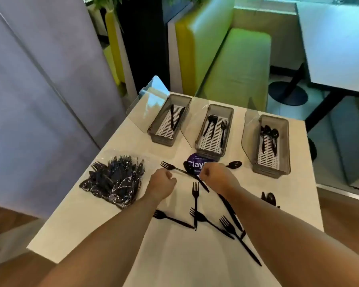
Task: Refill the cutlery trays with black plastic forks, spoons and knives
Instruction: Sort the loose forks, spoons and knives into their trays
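Note:
Three grey cutlery trays stand open at the far side of the white table (87, 214). The left tray (161, 139) holds knives, the middle tray (229, 112) a spoon and a fork, the right tray (285, 146) spoons. A clear bag of black forks (114, 179) lies at the left. Several loose forks (195, 201) lie scattered near me. My left hand (162, 183) is curled just below a fork (168, 166); I cannot tell if they touch. My right hand (214, 175) is closed, and a spoon (234, 164) sticks out of it to the right.
A round purple sticker (195, 162) sits between my hands and the middle tray. More spoons (269, 198) lie right of my right forearm, and a knife (230, 210) lies partly under it. A green bench (236, 65) stands behind the table, and another table (336, 44) at the right.

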A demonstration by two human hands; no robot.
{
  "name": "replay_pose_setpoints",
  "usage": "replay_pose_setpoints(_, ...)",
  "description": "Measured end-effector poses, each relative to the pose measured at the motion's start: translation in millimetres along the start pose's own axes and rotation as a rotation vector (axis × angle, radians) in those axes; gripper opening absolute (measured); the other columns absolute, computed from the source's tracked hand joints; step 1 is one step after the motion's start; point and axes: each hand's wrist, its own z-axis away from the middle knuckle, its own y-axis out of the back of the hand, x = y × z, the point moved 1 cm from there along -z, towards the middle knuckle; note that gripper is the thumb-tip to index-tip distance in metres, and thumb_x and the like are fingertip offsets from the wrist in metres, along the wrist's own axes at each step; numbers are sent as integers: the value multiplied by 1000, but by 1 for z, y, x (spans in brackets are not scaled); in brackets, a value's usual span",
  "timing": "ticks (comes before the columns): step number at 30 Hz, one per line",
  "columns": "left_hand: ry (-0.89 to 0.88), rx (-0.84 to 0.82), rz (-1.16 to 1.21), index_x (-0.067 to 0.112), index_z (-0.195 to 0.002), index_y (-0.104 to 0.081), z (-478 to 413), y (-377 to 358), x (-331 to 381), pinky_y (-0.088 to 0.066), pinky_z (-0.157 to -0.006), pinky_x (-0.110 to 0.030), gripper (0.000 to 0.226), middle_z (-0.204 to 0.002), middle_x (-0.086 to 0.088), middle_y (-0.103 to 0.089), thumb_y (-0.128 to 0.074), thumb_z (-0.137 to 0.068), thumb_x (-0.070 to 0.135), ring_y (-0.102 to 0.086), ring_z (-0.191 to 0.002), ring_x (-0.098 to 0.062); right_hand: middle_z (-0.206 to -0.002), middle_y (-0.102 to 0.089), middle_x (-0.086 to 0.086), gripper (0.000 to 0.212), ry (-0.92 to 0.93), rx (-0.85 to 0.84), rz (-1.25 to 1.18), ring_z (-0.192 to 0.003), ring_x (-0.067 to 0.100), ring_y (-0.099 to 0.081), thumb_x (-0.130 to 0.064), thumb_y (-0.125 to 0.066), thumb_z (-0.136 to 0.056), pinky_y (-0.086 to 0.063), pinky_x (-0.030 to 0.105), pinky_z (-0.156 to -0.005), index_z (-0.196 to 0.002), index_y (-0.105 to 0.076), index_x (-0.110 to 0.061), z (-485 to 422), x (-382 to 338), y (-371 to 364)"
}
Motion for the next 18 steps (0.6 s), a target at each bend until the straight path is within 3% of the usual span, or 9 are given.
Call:
replay_pose_setpoints(2, 74, 47, 150, 12, -84, -65, -10, -2, -4, -61, -78, -41, 7, -83, -8, -72, -67, -84, 19, -73, -79, -30, -90, -69, 4, 13, -19, -20, -9, -82, 20, -63, -23, -56, -95, -54, 36, -70, -91, -67, -15, -9, -2, -4)
replay_pose_setpoints(5, 185, 94, 333, 9, -70, -64, -27, -5, -6, -63, -70, -51, 22, -64, -10, -71, -74, -84, 24, -74, -67, -32, -94, -68, 4, 14, -37, -42, 30, -87, 21, -63, -24, -59, -95, -53, 34, -73, -91, -67, -13, -22, -7, -10)
replay_pose_setpoints(10, 264, 198, 226, 17, -78, -66, -66, -21, -14, -63, -64, -45, 58, -68, -2, -74, -70, -56, 71, -74, -62, -27, -98, -67, 5, 16, -71, -106, 161, -90, 24, -64, -23, -64, -93, -56, 34, -75, -105, -67, -13, -29, -7, -23)
replay_pose_setpoints(12, 260, 209, 209, 17, -76, -67, -61, -19, 3, -63, -63, -42, 53, -65, 0, -73, -73, -58, 67, -73, -58, -25, -110, -67, 7, 25, -94, -122, 157, -99, 25, -64, -18, -65, -93, -54, 32, -80, -117, -65, -13, -31, -4, -29)
replay_pose_setpoints(15, 268, 166, 231, 14, -76, -68, -51, -15, 23, -64, -60, -42, 29, -55, 0, -70, -79, -71, 40, -70, -46, -20, -118, -66, 9, 31, -125, -99, 144, -108, 27, -63, -11, -63, -93, -53, 33, -88, -125, -62, -12, -33, -2, -35)
replay_pose_setpoints(18, 276, 131, 218, 12, -78, -66, -50, -16, 26, -64, -62, -43, 19, -61, -4, -72, -76, -70, 26, -72, -53, -24, -117, -67, 10, 32, -164, -88, 140, -107, 27, -64, -7, -61, -94, -55, 34, -90, -125, -61, -11, -34, 0, -38)
